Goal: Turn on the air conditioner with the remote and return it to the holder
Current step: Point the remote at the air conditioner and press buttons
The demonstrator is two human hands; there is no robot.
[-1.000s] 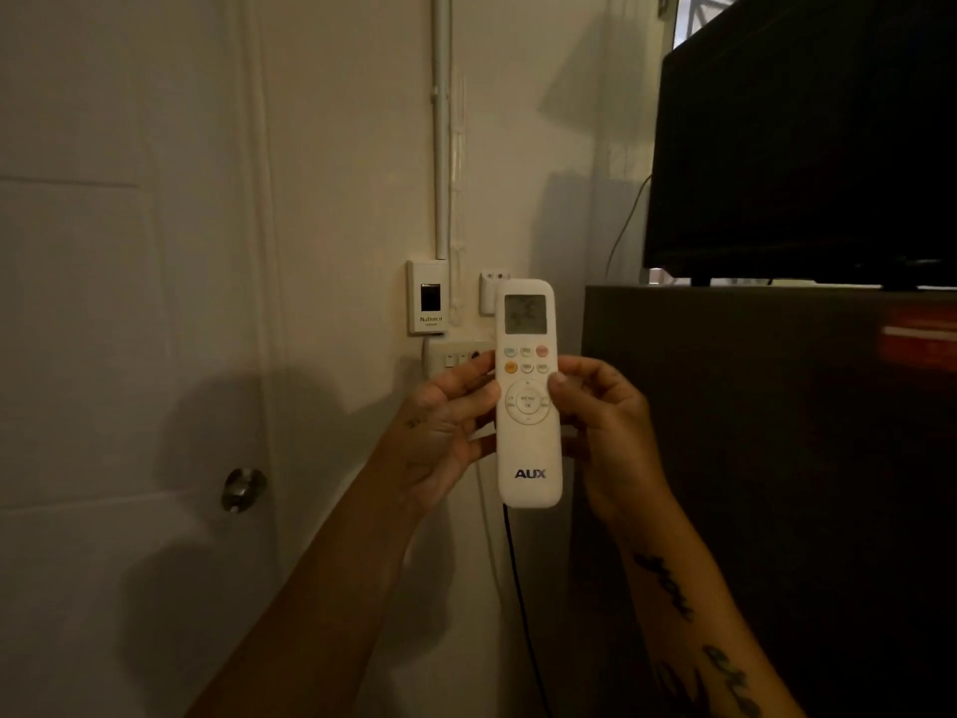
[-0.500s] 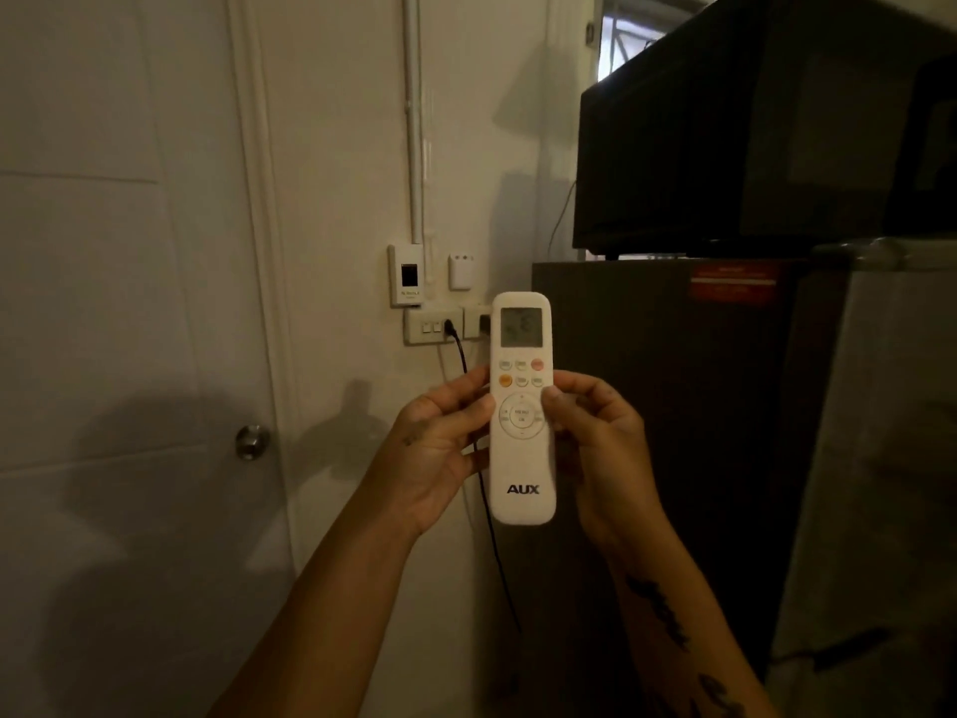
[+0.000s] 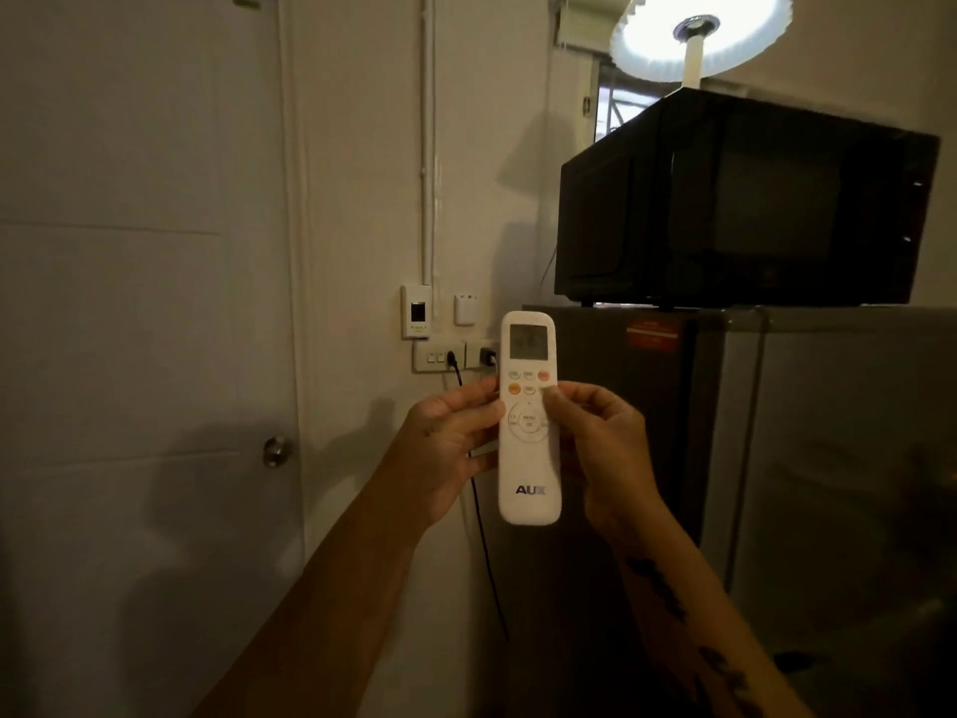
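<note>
A white remote (image 3: 528,458) marked AUX stands upright in front of me, its small screen and coloured buttons facing me. My left hand (image 3: 448,448) grips its left edge with the thumb near the orange button. My right hand (image 3: 603,448) holds the right edge, its thumb resting on the buttons at the right of the upper rows. On the wall behind, a small white holder-like box (image 3: 465,309) hangs beside a white switch box (image 3: 416,310). No air conditioner is in view.
A white door with a round knob (image 3: 276,451) fills the left. A black cable (image 3: 481,531) hangs from the wall sockets (image 3: 440,357). A black microwave (image 3: 740,209) sits on a grey fridge (image 3: 808,458) at the right, with a lit lamp (image 3: 699,31) above.
My view has pulled back and turned right, bringing the fridge front, the microwave top and the lamp into sight. Both hands keep the remote upright; the right thumb has moved up onto the buttons.
</note>
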